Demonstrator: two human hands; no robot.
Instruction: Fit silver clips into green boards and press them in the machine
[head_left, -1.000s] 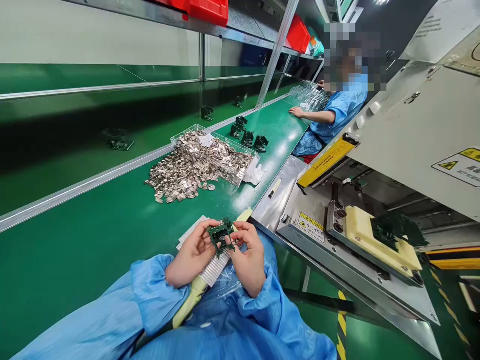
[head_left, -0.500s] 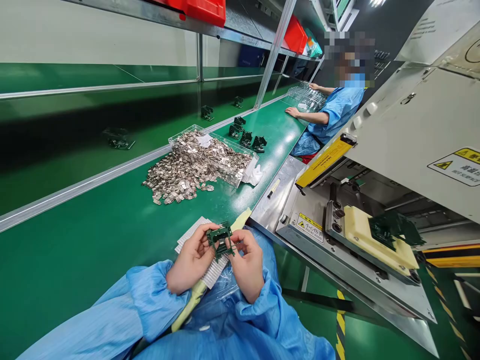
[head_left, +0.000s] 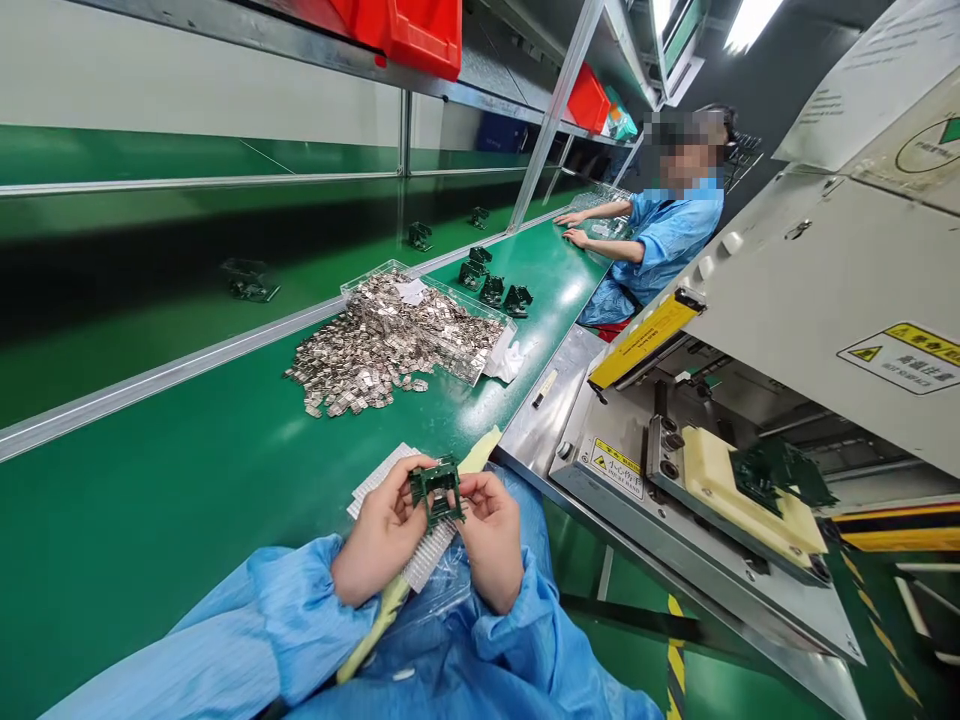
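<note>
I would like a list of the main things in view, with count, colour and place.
Green workbench: one, green, ahead of the person.
Metal pieces: many, silver, heaped on the bench.
Clear tray: one, transparent, at the heap.
Small dark parts: about four, dark green, beyond the tray.
Red bins: two, red, on the shelf.
Co-worker: one, blue gown, far bench end.
Dark green frame: one, dark green, between the hands.
Left hand: one, bare, holding the frame.
Right hand: one, bare, holding the frame.
Blue sleeves: two, light blue, on the forearms.
</note>
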